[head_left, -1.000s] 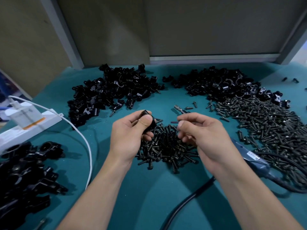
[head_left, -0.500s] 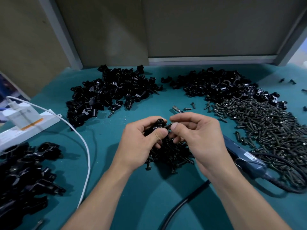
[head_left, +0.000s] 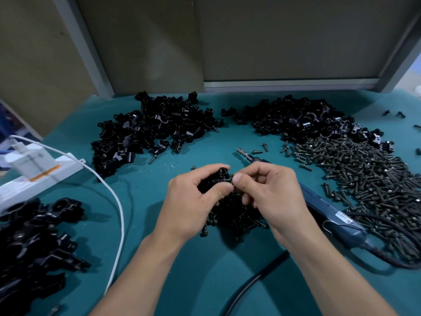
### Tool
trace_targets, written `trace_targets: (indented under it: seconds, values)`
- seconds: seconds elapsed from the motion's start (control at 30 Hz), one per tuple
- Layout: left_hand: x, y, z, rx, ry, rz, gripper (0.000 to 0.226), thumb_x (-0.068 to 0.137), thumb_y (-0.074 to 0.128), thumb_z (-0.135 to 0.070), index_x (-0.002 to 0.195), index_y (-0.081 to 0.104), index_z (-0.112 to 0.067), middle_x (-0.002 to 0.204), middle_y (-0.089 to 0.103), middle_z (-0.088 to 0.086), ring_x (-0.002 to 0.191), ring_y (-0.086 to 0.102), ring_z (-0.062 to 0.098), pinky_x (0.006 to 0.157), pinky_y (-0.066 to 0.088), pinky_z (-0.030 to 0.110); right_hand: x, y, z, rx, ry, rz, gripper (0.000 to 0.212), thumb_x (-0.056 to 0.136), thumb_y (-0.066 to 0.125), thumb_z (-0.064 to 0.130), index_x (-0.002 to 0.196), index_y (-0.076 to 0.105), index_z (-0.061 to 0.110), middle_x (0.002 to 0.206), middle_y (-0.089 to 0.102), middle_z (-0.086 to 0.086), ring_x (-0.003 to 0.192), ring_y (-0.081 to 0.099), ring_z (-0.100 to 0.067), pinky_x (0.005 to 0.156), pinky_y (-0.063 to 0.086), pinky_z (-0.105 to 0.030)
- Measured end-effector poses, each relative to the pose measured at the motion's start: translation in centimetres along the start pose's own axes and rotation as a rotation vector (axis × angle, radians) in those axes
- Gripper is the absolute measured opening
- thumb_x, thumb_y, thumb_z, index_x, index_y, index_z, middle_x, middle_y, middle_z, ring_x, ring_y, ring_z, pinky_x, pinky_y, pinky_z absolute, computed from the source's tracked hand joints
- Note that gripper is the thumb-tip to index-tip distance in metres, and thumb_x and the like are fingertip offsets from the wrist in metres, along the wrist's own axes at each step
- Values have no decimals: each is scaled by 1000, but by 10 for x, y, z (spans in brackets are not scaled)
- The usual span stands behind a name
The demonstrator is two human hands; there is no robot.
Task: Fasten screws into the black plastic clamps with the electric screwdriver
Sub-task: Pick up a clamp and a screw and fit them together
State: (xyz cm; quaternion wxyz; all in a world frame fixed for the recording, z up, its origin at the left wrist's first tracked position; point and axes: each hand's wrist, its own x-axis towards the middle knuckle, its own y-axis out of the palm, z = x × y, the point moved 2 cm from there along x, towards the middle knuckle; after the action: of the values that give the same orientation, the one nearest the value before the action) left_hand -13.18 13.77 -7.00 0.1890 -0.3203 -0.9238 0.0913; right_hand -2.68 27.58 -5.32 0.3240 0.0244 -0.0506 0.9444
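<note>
1. Head view: teal worktop (head_left: 141, 201) loaded with clamp heaps (head_left: 155, 131), plus a big screw pile (head_left: 369, 174) on the right.
2. The electric screwdriver (head_left: 337, 218) lies flat behind the right hand (head_left: 273, 197).
3. The left hand (head_left: 193, 206) has its fingers clamped round one black clamp (head_left: 218, 179), held over the worktop's middle.
4. The right hand pinches a small screw (head_left: 231, 179) against that clamp's side.

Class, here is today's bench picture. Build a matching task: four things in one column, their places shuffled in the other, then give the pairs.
1 clamp
2 electric screwdriver
3 white cable
4 large screw heap

a lying just behind the right hand
b spread over the mat's right side
c held in the left hand
d curving over the mat's left side

Pairs: 1-c, 2-a, 3-d, 4-b
</note>
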Motion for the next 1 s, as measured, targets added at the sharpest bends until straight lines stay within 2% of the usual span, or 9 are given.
trace_targets:
  seconds: [0.13, 0.27, 0.4, 0.5, 0.6, 0.7, 0.8, 0.87, 1.0]
  values:
    - [-2, -1, -2, 110, 28, -5, 35, 79, 70, -61, 113, 69, -53, 95, 75, -27, 75, 70, 0, 76, 58, 27, -1, 2, -1, -100, -92, 2, 18, 94, 75, 21, 78, 72, 28, 51, 59, 12, 47, 50, -2, 50, 39, -14]
    - [-3, 1, -4, 118, 31, -34, 33, 78, 70, -59, 111, 69, -52, 95, 75, -26, 80, 71, 2, 79, 60, 35, -1, 6, -4, -82, -72, 0, 22, 97, 71, 26, 75, 68, 24, 55, 60, 9, 49, 47, -5, 49, 38, -19]
    - [-4, 3, -6, 123, 23, -49, 35, 76, 68, -60, 111, 67, -54, 95, 75, -28, 87, 71, 2, 81, 56, 26, -2, 10, -6, 1, -36, -24, 24, 89, 67, 38, 69, 65, 26, 57, 61, 7, 50, 47, -6, 50, 39, -21]
    - [-4, 6, -8, 118, 33, 10, 25, 81, 67, -54, 105, 70, -52, 87, 75, -22, 75, 69, 4, 73, 56, 28, -3, 12, -8, -32, -44, -46, 26, 85, 64, 47, 69, 64, 26, 57, 61, 6, 52, 48, -7, 54, 41, -29]
    - [-4, 6, -9, 81, 41, 1, 20, 84, 72, -43, 101, 72, -53, 87, 76, -23, 73, 68, -1, 68, 53, 16, -3, 12, -6, -84, -93, -48, 29, 82, 64, 53, 70, 63, 26, 55, 58, 7, 51, 46, -7, 53, 39, -32]
    - [-2, 6, -6, -24, -20, -30, 29, 79, 76, -46, 107, 73, -54, 93, 77, -21, 78, 70, -1, 74, 56, 18, -1, 10, -4, -59, -143, -37, 23, 87, 68, 43, 72, 65, 26, 54, 55, 11, 51, 45, -5, 52, 38, -26]
    - [0, 7, -6, -122, -70, -16, 31, 73, 79, -53, 105, 76, -55, 86, 78, -8, 62, 62, 7, 64, 58, 33, 0, 7, -3, -77, -172, -19, 17, 91, 71, 30, 74, 68, 26, 56, 57, 12, 54, 49, -5, 53, 41, -20]
    - [0, 6, -7, -139, -82, -16, 27, 76, 81, -46, 101, 77, -53, 83, 76, 3, 58, 57, 10, 60, 56, 33, 0, 6, -4, -70, -174, -4, 19, 92, 73, 26, 74, 68, 26, 56, 58, 12, 54, 50, -4, 53, 41, -18]
    - [-1, 3, -7, -66, -55, -12, 28, 79, 80, -37, 105, 77, -47, 92, 79, -14, 85, 74, 7, 81, 60, 26, 0, 8, -4, -35, -152, 15, 25, 91, 71, 33, 68, 65, 24, 53, 56, 10, 49, 45, -4, 48, 38, -17]
